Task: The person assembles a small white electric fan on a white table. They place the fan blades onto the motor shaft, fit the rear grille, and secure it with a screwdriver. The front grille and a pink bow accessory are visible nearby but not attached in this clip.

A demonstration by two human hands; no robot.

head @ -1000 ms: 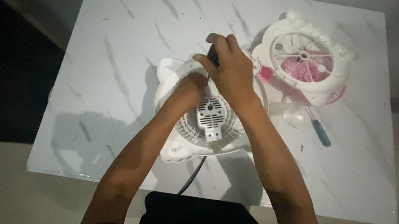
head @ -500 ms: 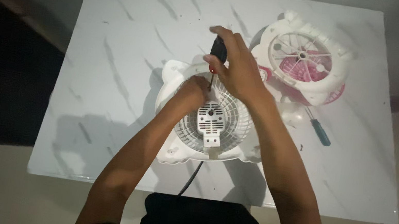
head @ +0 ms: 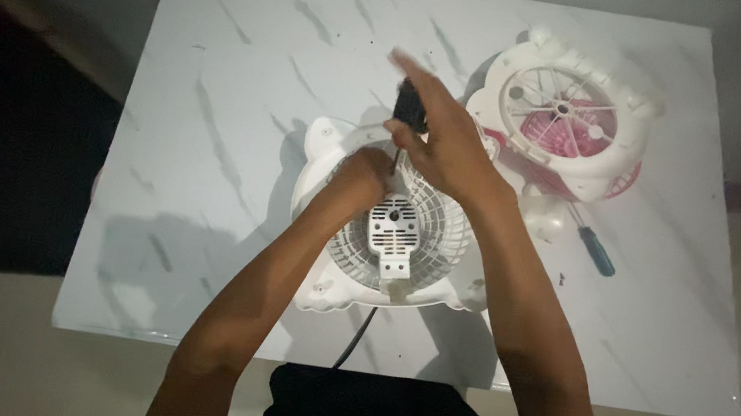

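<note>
1. Fan cover (head: pixel 387 230), white with a round ribbed grille and small ear-shaped bumps on its rim, lies flat at the near middle of the marble-patterned table (head: pixel 209 118). A rectangular vented plate with a small tab is seen at its centre, and a dark cable (head: pixel 354 336) runs from under its near edge toward the person.

2. A screwdriver (head: pixel 406 112) with a dark handle is gripped in the closed right hand (head: pixel 443 136), its shaft set nearly upright with the tip on the far part of the grille. The exact screw is hidden by the fingers.

3. The left hand (head: pixel 358 175) is curled closed and pressed on the grille just beside the tip; whether anything is pinched in it cannot be told.

4. For the turning to go well, the shaft is best kept straight over the screw and pushed down firmly, so that the tip is not slipped out; the cover should be held against twisting by the left hand.

5. To the far right, a second white fan housing (head: pixel 562 114) with pink parts inside is tilted up, and a blue-handled screwdriver (head: pixel 595 247) lies just near it.
</note>
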